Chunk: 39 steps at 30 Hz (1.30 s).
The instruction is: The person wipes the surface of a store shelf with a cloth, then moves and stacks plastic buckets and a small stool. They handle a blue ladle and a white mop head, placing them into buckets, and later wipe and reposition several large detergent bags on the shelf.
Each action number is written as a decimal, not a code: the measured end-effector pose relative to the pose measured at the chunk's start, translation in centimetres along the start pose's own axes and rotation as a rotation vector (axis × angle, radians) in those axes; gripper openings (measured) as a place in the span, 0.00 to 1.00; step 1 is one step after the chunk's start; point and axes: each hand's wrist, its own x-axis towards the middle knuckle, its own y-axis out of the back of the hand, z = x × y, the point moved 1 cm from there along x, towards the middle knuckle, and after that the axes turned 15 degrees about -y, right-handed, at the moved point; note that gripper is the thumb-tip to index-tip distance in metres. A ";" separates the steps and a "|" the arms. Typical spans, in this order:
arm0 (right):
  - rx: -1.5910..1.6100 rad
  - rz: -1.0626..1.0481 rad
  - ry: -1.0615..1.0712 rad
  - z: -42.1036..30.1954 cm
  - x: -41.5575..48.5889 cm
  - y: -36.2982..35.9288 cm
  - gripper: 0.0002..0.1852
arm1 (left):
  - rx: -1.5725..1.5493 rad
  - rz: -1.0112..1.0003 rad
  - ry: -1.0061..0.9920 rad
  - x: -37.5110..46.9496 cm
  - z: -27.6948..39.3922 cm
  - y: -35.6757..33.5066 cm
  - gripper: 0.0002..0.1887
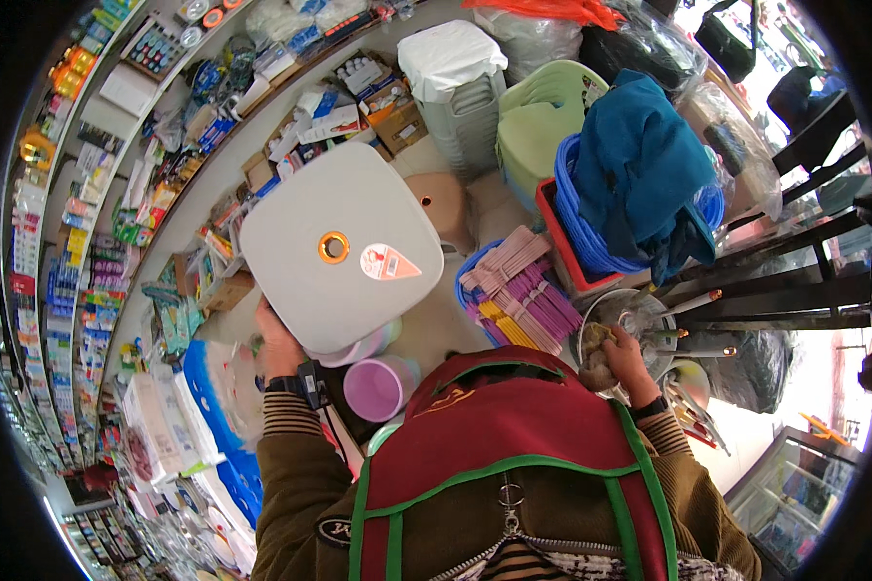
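Note:
My left hand grips the near-left edge of a light grey plastic stool, whose square seat has an orange-ringed centre hole and a sticker. Its fingers are partly hidden under the seat. On the right, my right hand is closed on a brownish, crumpled cloth at the rim of a round container that holds several poles. Left of that container, bundles of pink, purple and yellow hangers stand in a blue basket. A purple plastic bin is below the stool.
Shelves of packaged goods curve along the left. Beyond the grey stool are a tan stool, stacked grey stools and green plastic seats. A teal cloth lies over blue baskets at the right. A glass case stands lower right.

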 end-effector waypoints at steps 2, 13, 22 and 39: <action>0.047 0.022 -0.076 0.2 0.4 -0.5 0.22 | 0.006 -0.038 0.089 3.7 -2.1 -0.4 0.23; -0.044 0.184 -0.389 -5.2 -2.6 -9.9 0.20 | 0.082 -0.292 0.556 22.9 -16.5 -10.6 0.26; 0.289 0.091 -0.637 -6.1 -4.0 -16.3 0.16 | 0.120 -0.476 0.765 30.7 -27.7 -15.0 0.35; 0.160 -0.022 -0.664 -8.6 -1.0 -18.0 0.17 | 0.596 -0.250 0.526 39.7 -44.6 -8.1 0.41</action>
